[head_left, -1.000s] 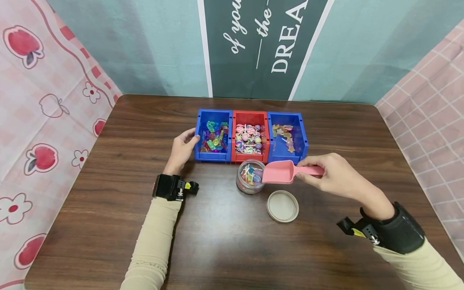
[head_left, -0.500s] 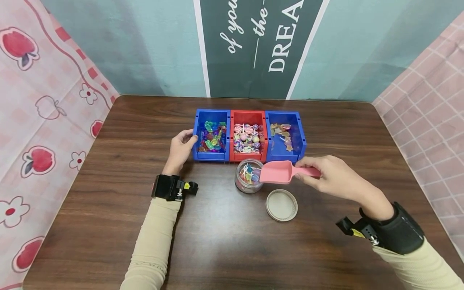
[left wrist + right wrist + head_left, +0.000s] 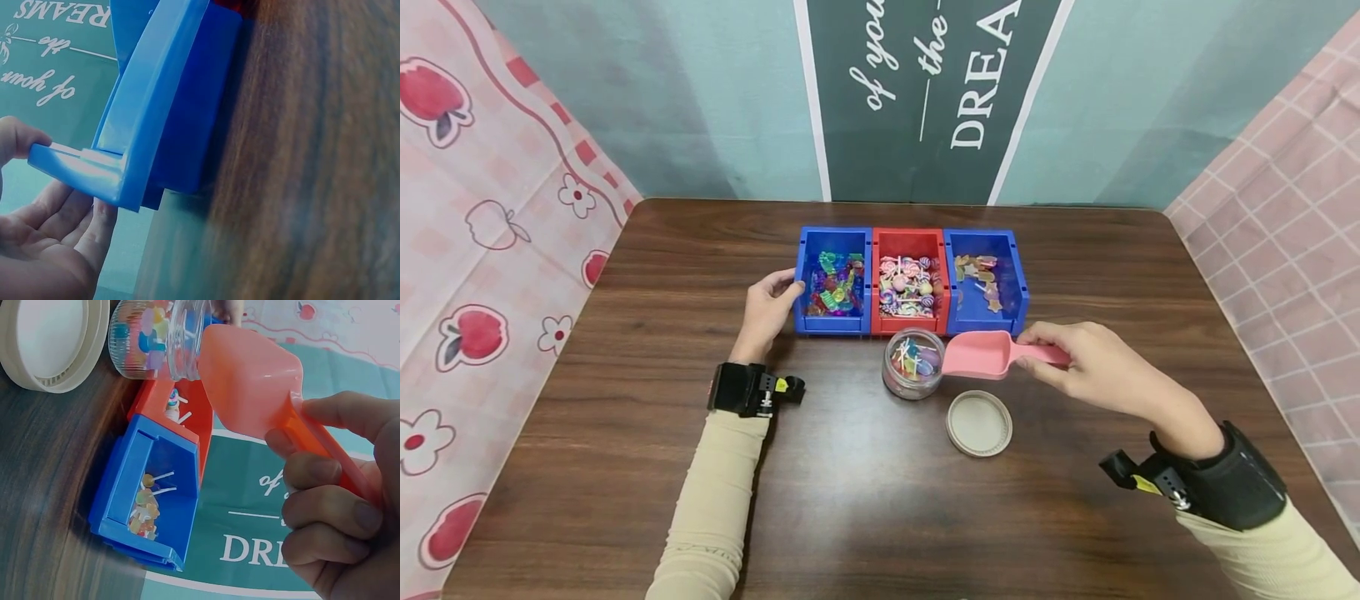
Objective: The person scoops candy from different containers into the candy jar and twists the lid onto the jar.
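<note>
My right hand grips a pink scoop by its handle. The scoop's front edge is beside the rim of an open glass jar of colourful lollipop-shaped pieces; no pieces show in the scoop's bowl. My left hand pinches the left wall of the left blue bin, thumb on one side and fingers on the other, as the left wrist view shows. That bin holds shiny, multicoloured translucent pieces. Swirl lollipops lie in the red bin in the middle, and a few small pieces in the right blue bin.
A round, pale jar lid lies on the brown wooden table, in front of the jar and to its right. The three bins stand joined in a row behind the jar. Printed cloths hang behind and at both sides of the table.
The scoop has shifted very slightly right, away from the jar, over the last half second. My left hand stays on the bin. The whole head view has drifted a little.
</note>
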A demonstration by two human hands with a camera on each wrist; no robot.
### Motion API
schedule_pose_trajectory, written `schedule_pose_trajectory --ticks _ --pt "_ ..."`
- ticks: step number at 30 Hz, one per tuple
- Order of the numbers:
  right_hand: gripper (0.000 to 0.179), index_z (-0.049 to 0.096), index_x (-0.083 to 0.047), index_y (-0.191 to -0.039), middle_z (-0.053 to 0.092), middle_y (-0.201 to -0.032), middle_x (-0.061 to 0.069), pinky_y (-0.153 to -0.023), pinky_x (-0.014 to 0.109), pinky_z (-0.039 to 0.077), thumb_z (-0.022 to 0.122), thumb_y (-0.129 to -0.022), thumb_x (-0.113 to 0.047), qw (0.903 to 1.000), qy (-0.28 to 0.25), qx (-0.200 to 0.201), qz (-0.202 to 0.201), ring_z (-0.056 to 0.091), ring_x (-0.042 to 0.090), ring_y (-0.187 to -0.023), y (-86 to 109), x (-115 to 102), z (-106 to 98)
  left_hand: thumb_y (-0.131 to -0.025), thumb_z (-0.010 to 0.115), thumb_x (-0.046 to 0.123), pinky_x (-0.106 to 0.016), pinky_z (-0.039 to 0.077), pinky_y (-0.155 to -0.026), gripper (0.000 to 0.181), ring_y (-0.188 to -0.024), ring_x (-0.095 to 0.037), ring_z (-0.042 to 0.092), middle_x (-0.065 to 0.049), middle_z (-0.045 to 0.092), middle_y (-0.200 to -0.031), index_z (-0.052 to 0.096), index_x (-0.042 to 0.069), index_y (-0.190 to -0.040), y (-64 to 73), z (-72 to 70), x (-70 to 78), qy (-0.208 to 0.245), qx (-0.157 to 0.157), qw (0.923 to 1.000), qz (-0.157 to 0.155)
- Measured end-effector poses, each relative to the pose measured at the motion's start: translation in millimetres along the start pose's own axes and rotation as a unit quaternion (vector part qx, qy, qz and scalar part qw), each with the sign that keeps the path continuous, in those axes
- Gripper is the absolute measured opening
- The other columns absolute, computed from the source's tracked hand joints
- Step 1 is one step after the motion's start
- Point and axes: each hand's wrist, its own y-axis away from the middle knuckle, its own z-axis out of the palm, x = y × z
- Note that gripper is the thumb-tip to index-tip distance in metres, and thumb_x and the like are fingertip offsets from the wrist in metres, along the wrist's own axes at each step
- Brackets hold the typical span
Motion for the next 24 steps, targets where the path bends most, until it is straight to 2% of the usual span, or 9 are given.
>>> schedule_pose_trajectory --ticks 4,7,12,15,18,21,24 --pt "0.015 0.068 -0.009 -0.095 0.05 -0.063 -0.009 -0.048 0.017 0.034 0.074 -0.083 -0.013 0.9995 -0.027 0.007 -0.014 0.039 -0.004 -0.055 0.0 1.7 1.8 -0.096 0.055 0.017 -0.025 0.049 -0.099 0.039 -0.112 -0.015 0.057 -0.018 0.06 -0.133 0.056 0.0 -0.131 -0.6 -0.4 -0.9 0.001 -0.001 1.0 -0.003" --pt "0.016 0.067 -0.007 -0.097 0.052 -0.064 -0.006 -0.048 0.017 0.034 0.073 -0.082 -0.01 0.9992 -0.039 0.007 0.001 0.04 -0.003 -0.055 0.3 2.0 -0.4 -0.096 0.055 0.018 -0.03 0.049 -0.103 0.039 -0.114 -0.017 0.057 -0.017 0.06 -0.133 0.056 0.0 -0.131 -1.0 -0.2 -1.5 0.004 -0.002 1.0 -0.006" --pt "0.014 0.067 -0.003 -0.096 0.047 -0.062 -0.004 -0.048 0.019 0.028 0.069 -0.082 -0.008 0.9982 0.001 0.044 0.04 0.034 -0.001 -0.053 -3.6 1.5 -8.3 -0.096 0.055 0.018 -0.029 0.049 -0.102 0.039 -0.112 -0.016 0.057 -0.017 0.06 -0.133 0.057 0.001 -0.131 -1.0 -0.3 -0.5 0.002 -0.001 1.0 -0.006" --pt "0.016 0.066 0.002 -0.096 0.042 -0.06 -0.002 -0.049 0.021 0.024 0.063 -0.086 -0.011 0.9951 0.032 0.053 0.078 0.033 0.005 -0.053 -10.8 -0.4 -13.2 -0.096 0.055 0.018 -0.03 0.049 -0.102 0.039 -0.112 -0.017 0.057 -0.017 0.06 -0.133 0.057 0.0 -0.131 -0.3 -0.5 0.9 0.001 -0.001 1.0 -0.005" --pt "0.025 0.065 0.007 -0.099 0.041 -0.059 0.001 -0.051 0.024 0.024 0.056 -0.091 -0.015 0.9903 0.049 0.032 0.126 0.035 0.012 -0.054 -21.1 -1.2 -15.9 -0.096 0.055 0.018 -0.034 0.048 -0.106 0.039 -0.116 -0.019 0.057 -0.017 0.06 -0.134 0.056 0.001 -0.131 -0.2 -0.8 1.1 0.001 -0.004 1.0 -0.006" --pt "0.032 0.064 0.009 -0.099 0.038 -0.057 0.001 -0.052 0.027 0.025 0.05 -0.093 -0.019 0.9837 0.058 0.011 0.17 0.037 0.017 -0.056 -32.6 -2.0 -16.2 -0.096 0.055 0.017 -0.03 0.049 -0.103 0.039 -0.114 -0.018 0.057 -0.018 0.059 -0.134 0.056 0.0 -0.131 -0.2 -0.4 0.4 0.004 -0.004 1.0 -0.003" --pt "0.034 0.061 0.004 -0.079 0.03 -0.054 -0.002 -0.05 0.027 0.023 0.05 -0.094 -0.024 0.9771 0.07 -0.005 0.201 0.033 0.016 -0.055 -44.3 -3.9 -16.0 -0.096 0.055 0.016 -0.019 0.049 -0.094 0.039 -0.109 -0.012 0.057 -0.019 0.06 -0.133 0.056 -0.001 -0.131 0.5 0.0 0.2 0.008 -0.001 1.0 0.003"
